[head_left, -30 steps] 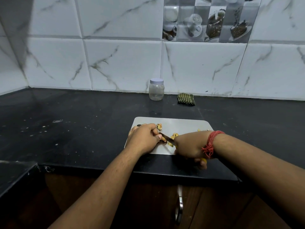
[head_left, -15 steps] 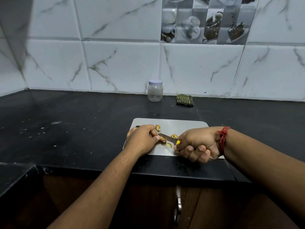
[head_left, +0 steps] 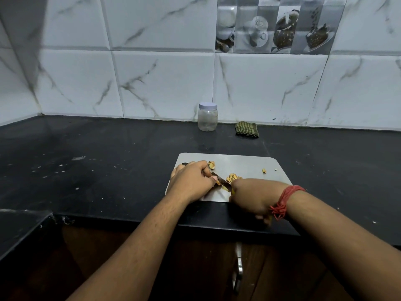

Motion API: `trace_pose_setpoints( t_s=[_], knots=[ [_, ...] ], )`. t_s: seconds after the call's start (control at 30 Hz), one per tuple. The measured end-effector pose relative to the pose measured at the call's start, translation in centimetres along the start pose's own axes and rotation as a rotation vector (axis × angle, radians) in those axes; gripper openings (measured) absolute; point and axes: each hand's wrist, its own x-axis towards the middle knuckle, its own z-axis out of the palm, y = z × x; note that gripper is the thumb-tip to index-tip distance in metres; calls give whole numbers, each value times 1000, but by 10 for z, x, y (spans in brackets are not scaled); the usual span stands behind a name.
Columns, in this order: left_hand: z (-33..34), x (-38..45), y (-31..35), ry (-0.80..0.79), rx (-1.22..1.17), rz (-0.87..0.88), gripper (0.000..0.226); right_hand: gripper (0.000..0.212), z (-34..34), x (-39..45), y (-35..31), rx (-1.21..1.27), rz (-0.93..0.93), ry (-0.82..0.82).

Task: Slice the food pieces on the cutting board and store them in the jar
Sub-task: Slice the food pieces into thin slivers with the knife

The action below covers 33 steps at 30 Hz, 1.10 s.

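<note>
Left hand (head_left: 191, 181) pinches tan food piece (head_left: 218, 182) on smooth rounded-corner cutting board (head_left: 249, 164), frame centre; right hand (head_left: 249, 197) grips knife (head_left: 221, 180); clear lidded jar (head_left: 207, 117) behind.

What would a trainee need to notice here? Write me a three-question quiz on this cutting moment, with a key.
1. True or false: the clear plastic jar with a white lid stands open.
2. Which hand holds the knife with the yellow handle? A left hand; B right hand.
3. Fill in: the pale chopped food pieces lie on the grey rectangular ___.

Key:
1. False; its lid is on.
2. B; the left hand steadies a piece by the blade.
3. Cutting board, on the black countertop.
</note>
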Motion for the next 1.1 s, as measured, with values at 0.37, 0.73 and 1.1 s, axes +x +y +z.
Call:
trace_pose_setpoints(
  t_s=[0.37,0.73,1.1],
  knots=[
    [-5,-4,14,-32,-14,-70,4,18,3,-6,15,1028,61,-316],
    [-6,-4,12,-31,-21,-76,8,20,-2,-1,-1,-60,-23,-22],
    [-6,-4,13,-17,-21,-75,7,17,10,-18,13,1145,9,-313]
  ],
)
